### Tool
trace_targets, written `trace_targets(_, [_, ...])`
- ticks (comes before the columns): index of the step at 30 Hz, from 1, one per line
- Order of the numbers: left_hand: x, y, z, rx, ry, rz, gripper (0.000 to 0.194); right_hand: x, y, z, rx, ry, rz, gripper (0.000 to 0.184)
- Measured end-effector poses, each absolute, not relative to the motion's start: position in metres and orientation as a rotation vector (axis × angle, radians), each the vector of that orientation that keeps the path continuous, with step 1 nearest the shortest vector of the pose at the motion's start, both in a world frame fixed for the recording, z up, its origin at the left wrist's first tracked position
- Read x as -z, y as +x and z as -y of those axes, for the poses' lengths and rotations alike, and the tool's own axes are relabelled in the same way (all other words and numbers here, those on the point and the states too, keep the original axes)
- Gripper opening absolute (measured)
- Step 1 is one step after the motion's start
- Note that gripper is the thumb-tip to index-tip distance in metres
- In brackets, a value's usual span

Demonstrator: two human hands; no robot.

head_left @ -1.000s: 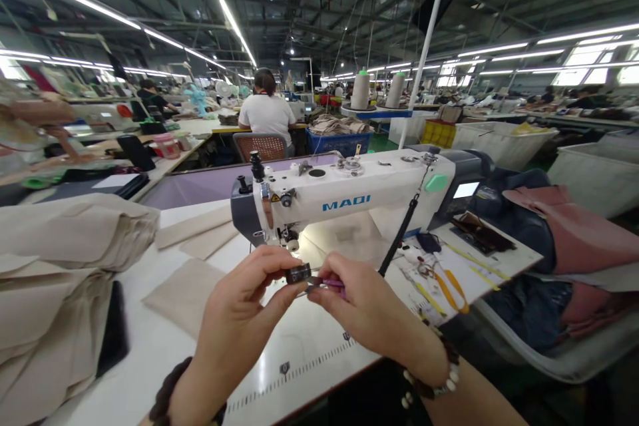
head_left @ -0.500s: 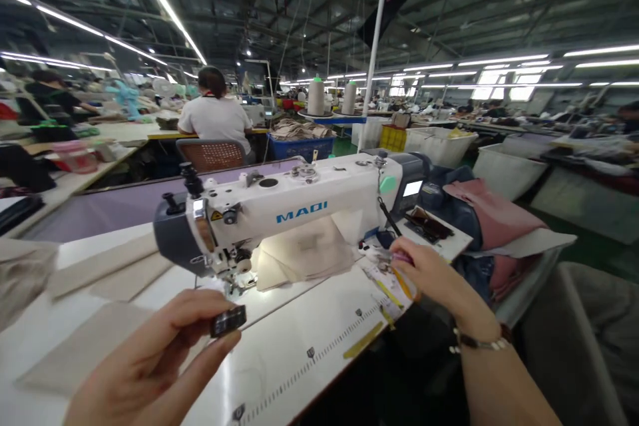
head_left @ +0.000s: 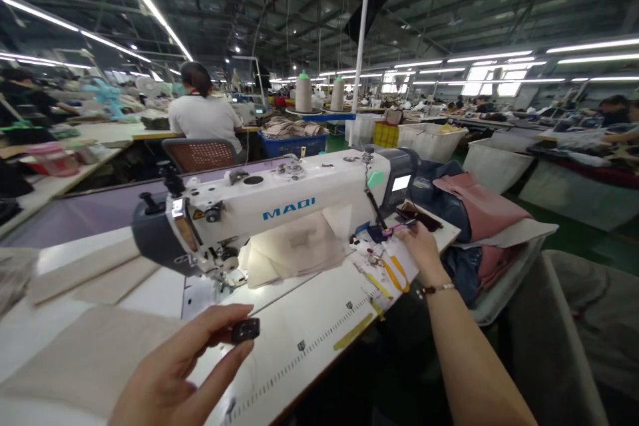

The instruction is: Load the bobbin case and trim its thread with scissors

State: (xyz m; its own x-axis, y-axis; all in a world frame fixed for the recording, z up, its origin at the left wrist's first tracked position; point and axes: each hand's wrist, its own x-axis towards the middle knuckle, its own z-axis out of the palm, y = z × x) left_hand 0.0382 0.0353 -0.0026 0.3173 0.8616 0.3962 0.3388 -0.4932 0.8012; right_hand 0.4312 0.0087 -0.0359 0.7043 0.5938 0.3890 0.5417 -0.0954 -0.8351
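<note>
My left hand [head_left: 184,366] pinches a small, dark, shiny block [head_left: 245,330] between thumb and fingertips, in front of the needle area of a white sewing machine [head_left: 294,196]. My right hand [head_left: 422,246] is closed on a slim tool with a pinkish-purple handle [head_left: 394,229], at the right end of the machine; its exact kind is unclear. Below that hand, an orange-handled tool [head_left: 398,274] and small items lie on the white table [head_left: 319,319]. Beige fabric pieces [head_left: 294,249] rest under the machine arm.
More beige fabric [head_left: 94,353] covers the table's left side. Beyond the right end, pink cloth [head_left: 486,203] and dark blue fabric are piled in a bin. Thread cones [head_left: 303,93] stand behind the machine. A co-worker in a white shirt [head_left: 204,121] sits ahead, facing away.
My right hand has moved farther back with the slim tool, toward the machine's right end, uncovering the orange-handled tool. My left hand still pinches the dark block. The view has shifted slightly right.
</note>
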Motion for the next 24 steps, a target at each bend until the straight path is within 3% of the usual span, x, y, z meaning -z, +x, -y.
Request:
trace_targets(2, [-0.004,0.042,-0.032,-1.043,2.065,-1.040,0.020,0.024,0.409,0.001,-0.006,-1.739,0.955,0.027])
trace_targets(4, [-0.009,0.046,-0.030,-1.036,2.016,-1.054,0.017,0.014,0.372,0.008,-0.087,-1.672,1.129,0.025])
trace_targets(7, [-0.013,0.051,-0.028,-1.048,1.871,-1.059,0.015,0.006,0.298,0.014,-0.395,-1.440,1.513,0.016])
trace_targets(9, [-0.013,0.051,-0.026,-1.060,1.806,-1.059,0.014,0.004,0.253,0.013,-0.674,-1.239,1.644,0.030])
trace_targets(11, [-0.012,0.048,-0.024,-1.075,1.759,-1.063,0.015,0.004,0.224,0.008,-0.780,-1.161,1.619,0.031])
trace_targets(15, [-0.008,0.037,-0.021,-1.067,1.632,-1.071,0.018,0.002,0.206,-0.004,-0.775,-1.121,1.598,0.007])
trace_targets(24, [0.000,0.030,-0.023,-1.098,1.425,-1.029,0.025,-0.006,0.199,-0.005,-0.700,-1.114,1.683,0.011])
